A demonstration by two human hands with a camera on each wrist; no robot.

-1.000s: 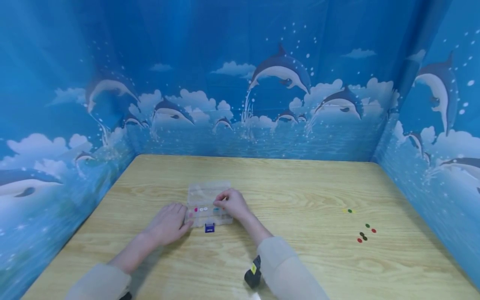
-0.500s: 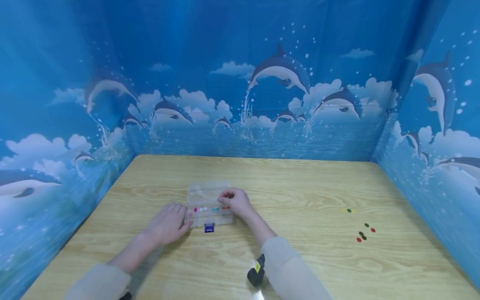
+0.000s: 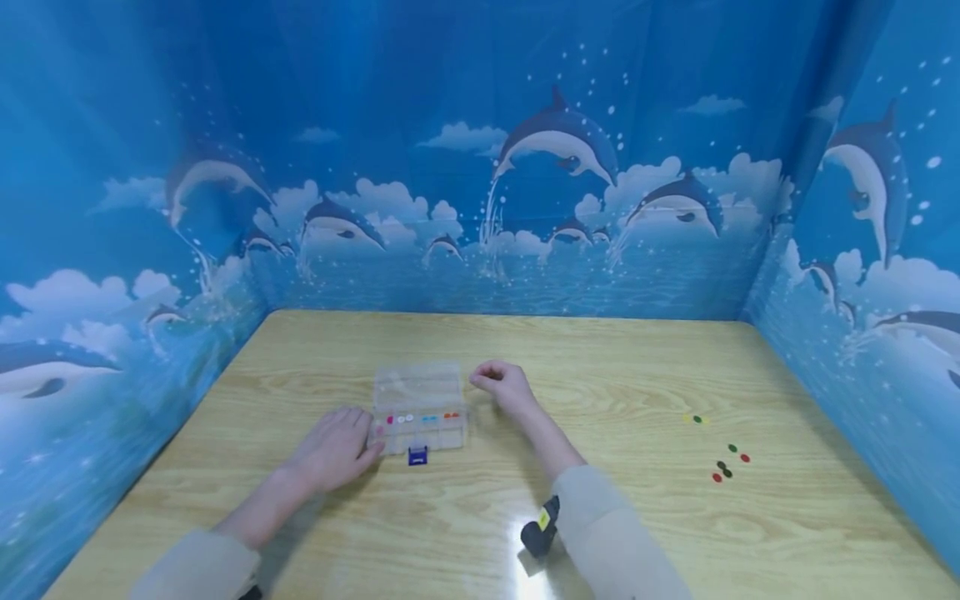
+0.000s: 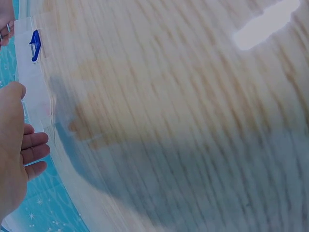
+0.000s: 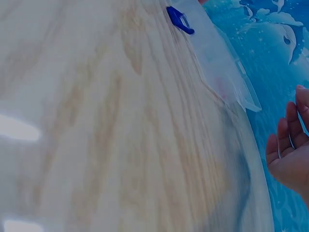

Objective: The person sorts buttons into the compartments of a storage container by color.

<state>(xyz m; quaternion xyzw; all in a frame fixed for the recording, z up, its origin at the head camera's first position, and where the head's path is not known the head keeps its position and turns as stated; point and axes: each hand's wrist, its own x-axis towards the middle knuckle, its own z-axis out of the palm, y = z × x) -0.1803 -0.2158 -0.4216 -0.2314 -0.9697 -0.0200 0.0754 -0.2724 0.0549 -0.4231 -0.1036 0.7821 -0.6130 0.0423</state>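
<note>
A clear plastic compartment box (image 3: 431, 440) stands on the table with its lid (image 3: 417, 385) laid back. Small pink, white, blue and orange discs (image 3: 451, 415) sit in a row of its compartments. A dark blue latch (image 3: 417, 456) hangs at the front. My left hand (image 3: 337, 447) rests at the box's left end, thumb along the front, fingers relaxed in the left wrist view. To the right of the box, above the table, is my right hand (image 3: 506, 389), its fingers loosely bent. Nothing shows between those fingers, though the right wrist view cuts off part of the hand.
Loose discs lie on the right of the wooden table (image 3: 600, 375): a green disc (image 3: 697, 419) between yellow ones, then red discs (image 3: 745, 458), another green and dark ones. A dolphin-print curtain (image 3: 480, 167) encloses the back and sides.
My right hand has moved from over the box's right compartments to the right, off the box, uncovering the blue and orange discs. My left hand has stayed in place.
</note>
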